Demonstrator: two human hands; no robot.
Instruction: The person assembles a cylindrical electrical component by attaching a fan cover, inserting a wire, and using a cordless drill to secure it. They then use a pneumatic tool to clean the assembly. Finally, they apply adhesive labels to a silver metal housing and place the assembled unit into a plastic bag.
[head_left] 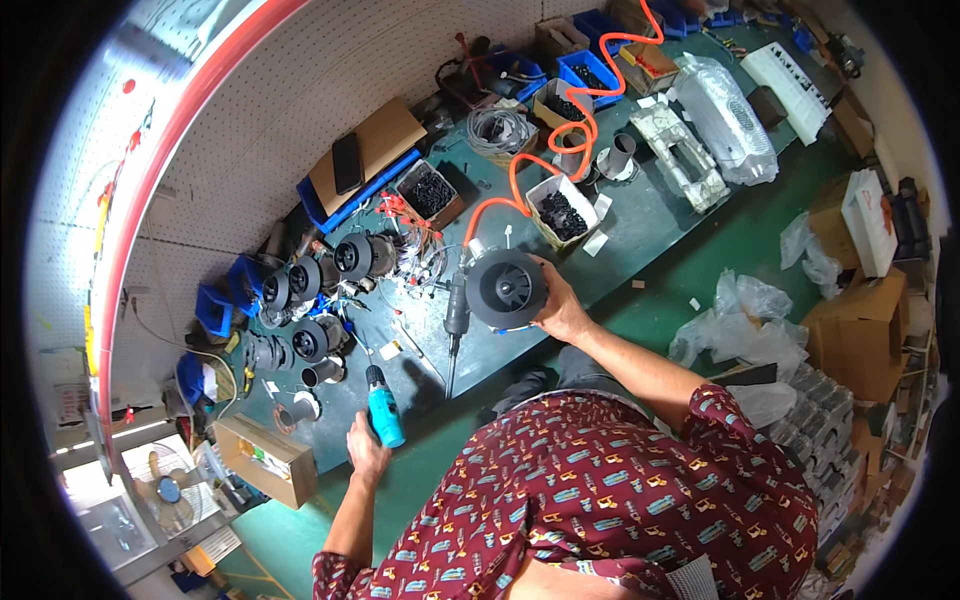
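My right hand [562, 308] grips the right side of a round black motor unit with a finned fan wheel [508, 288] at its centre, held over the near edge of the workbench. My left hand [368, 448] is closed around a teal cordless drill [385, 412], its black chuck pointing away from me toward the bench; the grip is partly hidden. Between them, beside the motor unit, is a dark air screwdriver [457, 312] with a long bit. Similar motor units with black fan wheels [353, 257] stand at the left of the bench, among loose wires.
An orange coiled hose [515, 185] crosses the green bench [470, 375]. Open boxes of small black parts [562, 215] stand behind, and a phone [347, 163] rests on cardboard. Plastic-wrapped housings [728, 120] lie at far right. Plastic bags [745, 325] and cartons [860, 335] cover floor at right.
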